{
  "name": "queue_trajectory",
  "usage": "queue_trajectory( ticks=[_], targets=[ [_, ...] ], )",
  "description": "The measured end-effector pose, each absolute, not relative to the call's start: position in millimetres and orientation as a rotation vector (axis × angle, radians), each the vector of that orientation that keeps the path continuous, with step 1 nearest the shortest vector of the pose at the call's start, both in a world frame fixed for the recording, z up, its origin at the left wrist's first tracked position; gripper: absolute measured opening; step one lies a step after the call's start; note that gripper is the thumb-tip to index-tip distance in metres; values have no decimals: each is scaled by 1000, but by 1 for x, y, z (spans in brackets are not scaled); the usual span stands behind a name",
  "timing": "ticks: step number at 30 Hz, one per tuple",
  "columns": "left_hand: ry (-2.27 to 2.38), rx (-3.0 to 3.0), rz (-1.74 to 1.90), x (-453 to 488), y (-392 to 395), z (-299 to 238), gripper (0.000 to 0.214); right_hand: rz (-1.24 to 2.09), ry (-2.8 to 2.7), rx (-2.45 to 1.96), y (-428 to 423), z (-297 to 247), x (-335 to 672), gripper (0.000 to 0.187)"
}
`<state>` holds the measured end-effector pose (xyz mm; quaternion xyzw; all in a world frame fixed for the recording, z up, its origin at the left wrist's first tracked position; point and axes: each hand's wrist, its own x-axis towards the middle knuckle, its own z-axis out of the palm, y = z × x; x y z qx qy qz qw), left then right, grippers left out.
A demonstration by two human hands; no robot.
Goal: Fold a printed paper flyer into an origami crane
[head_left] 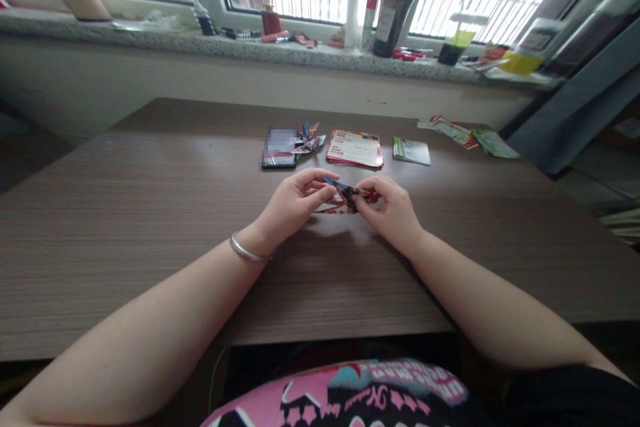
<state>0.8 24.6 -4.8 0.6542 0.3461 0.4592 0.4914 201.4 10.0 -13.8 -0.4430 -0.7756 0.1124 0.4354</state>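
From my end of the feed, the fingertips of both hands are pinched on one small folded paper (pixel 345 195). The left hand (pixel 297 199) grips its left end, thumb on the near face and fingers behind; the right hand (pixel 393 205) grips the other end the same way, thumb tip pressed in close to the middle. I cannot tell exactly how the hidden fingers are placed.

I judge the piece to be next to weightless and thin, limp in a single layer but springy where it doubles over. Its printed face looks a little glossy, so it may slip under a dry thumb, and a hard tug could tear it. I would take hold at the folded edges, thumb against forefinger, lightly, and leave the loose points alone.

It is held just above the table (pixel 150 213), midway between the wrists, the left one wearing a silver bangle (pixel 245 250). I make out a pointed blue corner at upper left, dark patches in the middle and a red-and-cream strip along the near edge; the print is too small to read.

Beyond it I see a phone (pixel 280 150), a spiky paper figure (pixel 310 143) against its right side, and a red-edged card stack (pixel 354 149).
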Motion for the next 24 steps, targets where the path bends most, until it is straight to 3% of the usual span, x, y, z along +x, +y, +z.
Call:
queue_trajectory(
  ticks=[13,18,24],
  targets=[
    [792,1458,1100,3,21,-5,33,258,-1893,-1080,8,-14,201,2],
    [857,1495,1111,3,20,-5,33,355,-1759,-1091,8,-18,198,21],
    [881,1522,1145,3,21,-6,33,393,-1895,-981,9,-13,201,7]
  ],
)
